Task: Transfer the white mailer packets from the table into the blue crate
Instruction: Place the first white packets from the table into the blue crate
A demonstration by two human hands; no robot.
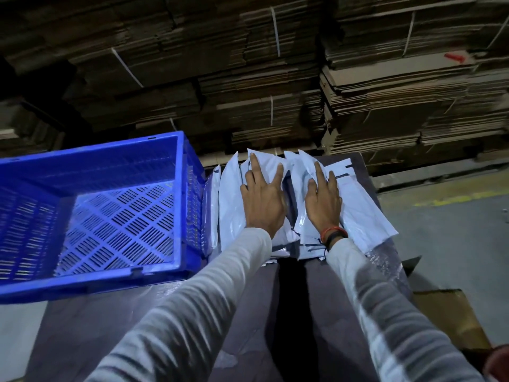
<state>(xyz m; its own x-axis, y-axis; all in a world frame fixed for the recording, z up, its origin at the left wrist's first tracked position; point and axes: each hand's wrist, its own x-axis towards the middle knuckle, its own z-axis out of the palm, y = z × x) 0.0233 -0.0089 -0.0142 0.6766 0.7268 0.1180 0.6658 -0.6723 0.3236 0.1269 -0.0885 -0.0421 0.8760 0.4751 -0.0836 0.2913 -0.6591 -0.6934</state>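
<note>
The white mailer packets (234,199) are all still on the table (325,312). They lie in a messy pile, one over another, just to the right of the blue crate (91,285). A few packets stand on their edges right beside the crate's wall, and the rest spread out away from it toward the table's right side.

The blue crate sits on the left part of the table. Its slotted floor shows and no packets can be seen inside it. So I think the job has only just begun, and the whole pile is still left to move.

Both hands lie flat on top of the pile. The left hand (263,199) is nearer the crate, with its fingers spread apart and pressing down on the packets. The right hand (323,201) is farther from the crate, also with its fingers stretched out and not closed around anything. Neither hand has picked up a packet yet.

Behind the crate and the pile are tall stacks of flat cardboard (275,78), tied in bundles.
</note>
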